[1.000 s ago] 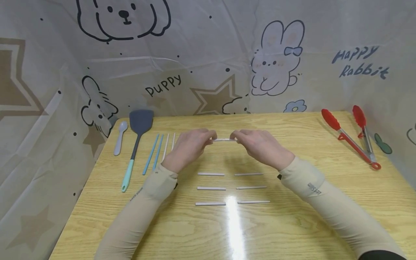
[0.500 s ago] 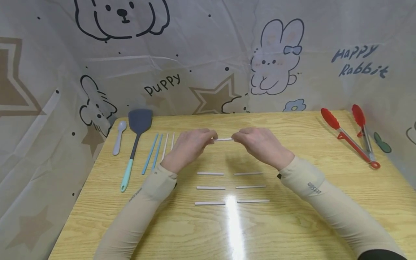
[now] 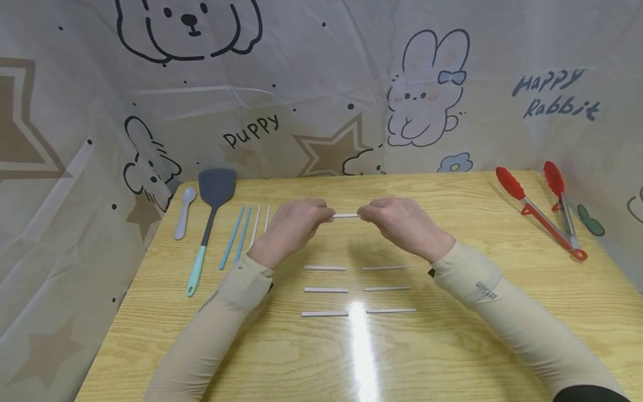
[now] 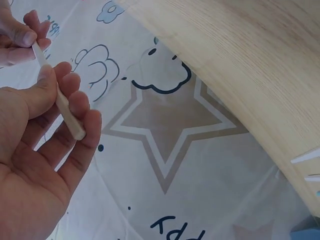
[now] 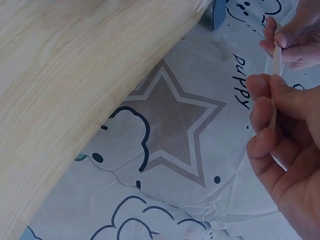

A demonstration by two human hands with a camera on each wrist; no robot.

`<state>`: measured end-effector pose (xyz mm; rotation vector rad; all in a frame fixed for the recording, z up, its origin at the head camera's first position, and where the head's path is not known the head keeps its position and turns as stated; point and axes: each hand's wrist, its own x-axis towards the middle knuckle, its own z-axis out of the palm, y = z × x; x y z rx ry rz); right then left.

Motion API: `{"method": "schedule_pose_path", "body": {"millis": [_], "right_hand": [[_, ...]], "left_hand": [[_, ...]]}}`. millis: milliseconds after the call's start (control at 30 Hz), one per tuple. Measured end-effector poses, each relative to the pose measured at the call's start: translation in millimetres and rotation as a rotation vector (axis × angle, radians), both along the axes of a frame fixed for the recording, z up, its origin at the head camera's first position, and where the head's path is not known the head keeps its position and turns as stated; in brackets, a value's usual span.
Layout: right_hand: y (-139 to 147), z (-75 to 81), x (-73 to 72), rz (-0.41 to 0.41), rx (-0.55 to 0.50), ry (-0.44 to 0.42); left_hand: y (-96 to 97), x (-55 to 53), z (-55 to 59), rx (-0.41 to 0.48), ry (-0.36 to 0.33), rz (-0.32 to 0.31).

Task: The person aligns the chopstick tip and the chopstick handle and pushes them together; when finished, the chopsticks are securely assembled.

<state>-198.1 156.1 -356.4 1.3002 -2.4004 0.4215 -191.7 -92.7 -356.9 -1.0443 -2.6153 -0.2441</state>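
Observation:
A thin white chopstick [image 3: 345, 215] is held level above the far part of the table, between both hands. My left hand [image 3: 293, 226] pinches its left end with thumb and fingers; in the left wrist view its squared end shows past the fingers. My right hand [image 3: 409, 226] pinches the other end, largely covered by curled fingers in the right wrist view. Nearer me lie two columns of short white chopstick pieces: thicker ones at left [image 3: 325, 290], slimmer ones with narrowed inner ends at right [image 3: 388, 288].
At left lie a pale spoon [image 3: 185, 213], a dark spatula [image 3: 217, 190] with a mint handle, blue chopsticks [image 3: 233, 238] and pale ones [image 3: 255, 226] partly behind my left arm. Red-tipped tongs [image 3: 545, 215] sit at far right. A patterned cloth [image 3: 321, 84] rises behind the table.
My hands have drawn slightly closer together along the chopstick. A faint step midway along it a second ago no longer shows. The pieces on the table stay put.

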Motion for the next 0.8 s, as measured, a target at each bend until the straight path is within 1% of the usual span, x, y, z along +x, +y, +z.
{"method": "schedule_pose_path", "body": {"millis": [133, 200, 333, 500, 667, 800], "right_hand": [[-0.1, 2.4, 0.0, 0.027, -0.017, -0.010], [-0.2, 2.7, 0.4, 0.035, -0.024, -0.020], [-0.4, 2.6, 2.0, 0.039, -0.032, -0.036], [-1.4, 2.9, 2.3, 0.039, -0.040, -0.014], [-3.0, 2.5, 2.1, 0.064, -0.069, -0.012], [-4.3, 1.1, 2.2, 0.089, -0.083, -0.019]], "left_hand": [[-0.1, 1.6, 1.2, 0.016, 0.038, 0.004], [0.1, 2.8, 2.0, 0.016, 0.043, 0.005], [0.9, 5.6, 4.0, -0.001, 0.042, 0.004], [1.6, 7.8, 5.6, -0.010, 0.046, -0.003], [1.5, 8.4, 5.2, 0.026, 0.041, -0.023], [1.4, 9.8, 4.6, 0.058, 0.020, -0.044]]}}
